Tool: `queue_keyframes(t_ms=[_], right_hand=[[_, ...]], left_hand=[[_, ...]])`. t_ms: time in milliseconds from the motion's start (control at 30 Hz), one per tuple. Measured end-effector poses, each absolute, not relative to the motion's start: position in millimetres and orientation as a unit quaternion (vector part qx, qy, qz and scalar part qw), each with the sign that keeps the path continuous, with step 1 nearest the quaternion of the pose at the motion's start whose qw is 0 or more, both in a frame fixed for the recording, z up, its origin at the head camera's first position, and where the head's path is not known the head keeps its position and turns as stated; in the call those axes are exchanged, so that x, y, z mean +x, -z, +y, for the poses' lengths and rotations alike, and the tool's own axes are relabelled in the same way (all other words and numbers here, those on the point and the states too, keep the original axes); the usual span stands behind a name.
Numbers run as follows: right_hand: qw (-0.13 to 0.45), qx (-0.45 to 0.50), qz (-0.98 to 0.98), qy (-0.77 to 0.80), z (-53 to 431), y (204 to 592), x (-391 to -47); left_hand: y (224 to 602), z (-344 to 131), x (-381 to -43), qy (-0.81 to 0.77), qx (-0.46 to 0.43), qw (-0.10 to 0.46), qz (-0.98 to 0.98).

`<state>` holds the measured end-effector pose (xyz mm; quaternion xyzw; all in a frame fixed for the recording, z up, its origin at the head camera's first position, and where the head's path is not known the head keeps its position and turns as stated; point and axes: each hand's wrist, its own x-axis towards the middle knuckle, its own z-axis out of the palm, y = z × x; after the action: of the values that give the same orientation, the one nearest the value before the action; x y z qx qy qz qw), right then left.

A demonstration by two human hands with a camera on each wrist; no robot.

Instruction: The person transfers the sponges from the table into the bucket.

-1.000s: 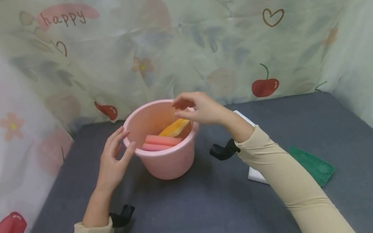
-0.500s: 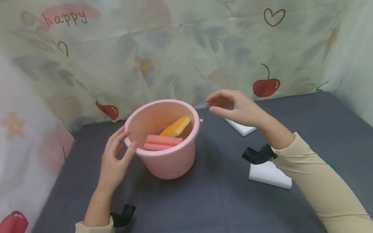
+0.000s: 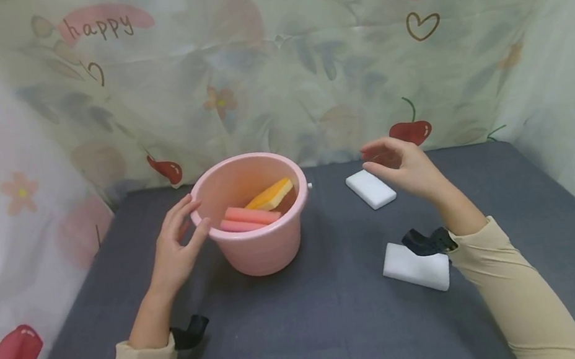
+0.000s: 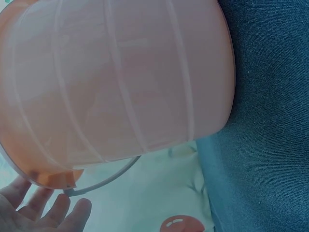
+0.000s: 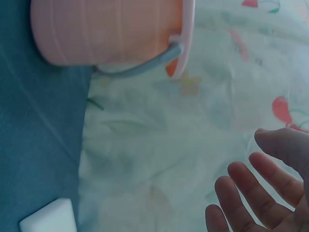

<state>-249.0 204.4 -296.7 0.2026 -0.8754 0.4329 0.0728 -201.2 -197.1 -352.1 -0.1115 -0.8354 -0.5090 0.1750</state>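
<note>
A pink bucket (image 3: 261, 252) stands upright on the dark cloth, left of centre in the head view. Inside it lie a yellow sponge (image 3: 269, 196) and two pink sponge-like pieces (image 3: 252, 216). My left hand (image 3: 173, 248) rests loosely spread at the bucket's left rim, its fingertips touching it. Over on the right, my right hand (image 3: 404, 167) hovers with relaxed, slightly bent fingers and holds nothing. Nearest to it is a white sponge block (image 3: 370, 189) on the cloth. A second white block (image 3: 414, 269) lies closer to me, partly covered by the black wrist strap.
The bucket's grey handle (image 5: 145, 65) hangs down on its far side in the right wrist view. A printed curtain (image 3: 283, 80) closes off the back and both sides of the dark-covered table (image 3: 291, 342).
My right hand has moved from over the bucket's right rim out to the right. Both white blocks now show more fully, while the green pad is hidden behind my right sleeve. The left hand stays put.
</note>
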Motion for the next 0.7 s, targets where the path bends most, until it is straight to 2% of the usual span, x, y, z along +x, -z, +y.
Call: queue_keyframes(t_ms=[333, 700], right_hand=[[0.061, 0.13, -0.896, -0.421, 226, 318, -263], [0.008, 0.045, -0.9, -0.433, 237, 359, -297]], left_hand=[[352, -197, -202, 0.511, -0.112, 0.176, -0.834], [353, -197, -202, 0.508, -0.113, 0.178, -0.835]])
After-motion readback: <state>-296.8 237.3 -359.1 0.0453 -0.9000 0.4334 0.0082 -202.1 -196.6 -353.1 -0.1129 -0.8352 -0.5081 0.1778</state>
